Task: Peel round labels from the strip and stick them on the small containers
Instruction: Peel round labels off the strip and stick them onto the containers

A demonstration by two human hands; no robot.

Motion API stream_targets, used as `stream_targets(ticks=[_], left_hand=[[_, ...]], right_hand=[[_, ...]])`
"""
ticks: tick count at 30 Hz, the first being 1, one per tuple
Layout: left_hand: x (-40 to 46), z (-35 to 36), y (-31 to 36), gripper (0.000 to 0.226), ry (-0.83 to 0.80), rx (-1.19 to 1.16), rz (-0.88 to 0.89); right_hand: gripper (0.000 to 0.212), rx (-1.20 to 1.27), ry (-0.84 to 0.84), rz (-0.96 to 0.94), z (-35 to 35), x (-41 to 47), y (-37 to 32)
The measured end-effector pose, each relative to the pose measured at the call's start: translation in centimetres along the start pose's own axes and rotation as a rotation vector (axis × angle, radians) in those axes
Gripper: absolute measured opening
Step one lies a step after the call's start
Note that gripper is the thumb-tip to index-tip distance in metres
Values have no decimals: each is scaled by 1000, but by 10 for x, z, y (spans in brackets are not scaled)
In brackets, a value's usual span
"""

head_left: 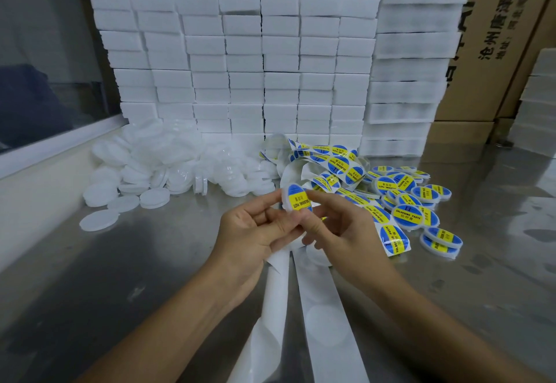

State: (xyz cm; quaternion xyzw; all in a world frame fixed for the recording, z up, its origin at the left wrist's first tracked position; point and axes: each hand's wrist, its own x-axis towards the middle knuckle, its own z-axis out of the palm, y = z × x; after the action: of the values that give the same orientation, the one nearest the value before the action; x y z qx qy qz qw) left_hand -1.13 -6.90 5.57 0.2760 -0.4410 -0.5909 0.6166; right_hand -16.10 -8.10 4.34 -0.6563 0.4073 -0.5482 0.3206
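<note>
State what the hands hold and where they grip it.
Both the left hand and right hand pinch one labelled container by its rim.

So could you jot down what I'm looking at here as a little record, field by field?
setting: steel table in a storeroom
held item: small container bearing a blue and yellow label
left hand: grips the container
right hand: fingers on the container's label side
unlabelled containers: white heap, left
labelled containers: pile, right
label strip: curled, behind the hands
empty backing: trails toward the person
background: stacked white blocks, cardboard boxes
</note>
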Motion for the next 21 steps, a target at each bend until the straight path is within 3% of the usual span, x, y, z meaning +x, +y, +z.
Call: stream_targets(ticks=[7, 12, 16, 21], left_hand=[[-1, 0, 0, 47, -108, 52, -51], [-1, 1, -1, 44, -77, 32, -57], [-2, 1, -3, 37, -78, 41, -49], [-2, 0, -5, 47, -131, 76, -86]], right_hand=[[10, 153, 65, 30, -8, 6, 2], [18, 118, 85, 37, -2, 3, 1], [54, 106, 87, 80, 2, 1, -3], [36, 108, 116, 86, -3, 4, 1]])
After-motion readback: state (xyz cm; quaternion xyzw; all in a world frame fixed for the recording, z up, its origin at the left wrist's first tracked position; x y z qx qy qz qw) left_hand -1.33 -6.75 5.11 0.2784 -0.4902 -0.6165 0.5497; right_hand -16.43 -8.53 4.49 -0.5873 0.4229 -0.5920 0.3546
